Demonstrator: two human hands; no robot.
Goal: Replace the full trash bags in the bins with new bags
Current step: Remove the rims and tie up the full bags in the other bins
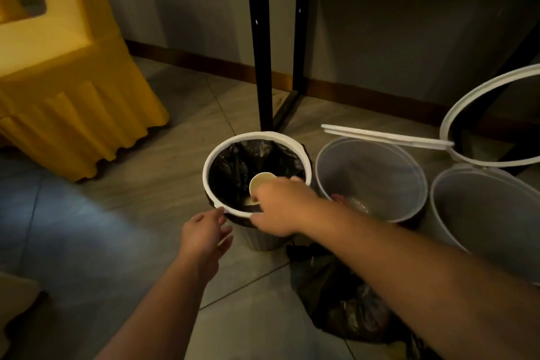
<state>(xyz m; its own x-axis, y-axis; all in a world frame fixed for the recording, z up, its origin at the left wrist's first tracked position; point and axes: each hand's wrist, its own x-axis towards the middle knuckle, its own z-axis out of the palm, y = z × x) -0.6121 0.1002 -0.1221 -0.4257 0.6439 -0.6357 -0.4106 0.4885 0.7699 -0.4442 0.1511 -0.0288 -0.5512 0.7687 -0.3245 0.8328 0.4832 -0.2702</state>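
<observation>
A grey bin with a white rim ring (214, 155) stands on the tiled floor, lined with a black bag (233, 166). A paper cup (261, 183) lies inside the bag. My right hand (280, 207) lies over the near right of the ring, thumb below it and fingers curled over the edge beside the cup. My left hand (204, 232) reaches in from the left, its straight fingertips touching the ring's near edge. A filled black trash bag (336, 301) lies on the floor under my right forearm.
Two unlined grey bins (371, 178) (482, 213) stand to the right, one white ring (385, 137) lying flat across them and another (473, 96) tilted upright. Black table legs (264, 67) rise behind the bins. A yellow covered chair (73, 82) stands at left.
</observation>
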